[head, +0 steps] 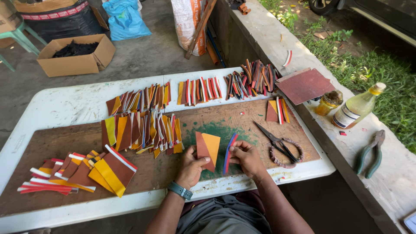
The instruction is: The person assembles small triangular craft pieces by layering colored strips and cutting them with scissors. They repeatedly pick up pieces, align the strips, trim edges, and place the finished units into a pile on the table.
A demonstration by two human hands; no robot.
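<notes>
Head view. Left hand (190, 167), watch on the wrist, fingers closed on the lower edge of a brown piece (202, 149) with an orange piece (212, 145) tucked against it, both angular flat cut-outs standing on the board (52, 145) near its front edge. Right hand (247, 158) pinches thin strips (229, 152), red and blue, just beside the orange piece.

Pieces look like thin sheet, rubber or leather-like: probably light, bendy, matte, not slippery. Best held by the edges; strips likely floppy, so pinch them mid-length.

Around: fanned rows of similar cut pieces (138, 130) in brown, yellow, red and white; finished stacks (82, 171) at left. Scissors (277, 141) with wrapped handles lie right of the hands. White table (65, 106), worn. On the concrete ledge (390, 182): bottle (357, 107) of yellowish liquid, small jar (329, 102), pliers (370, 154), dark red sheet (305, 85).
</notes>
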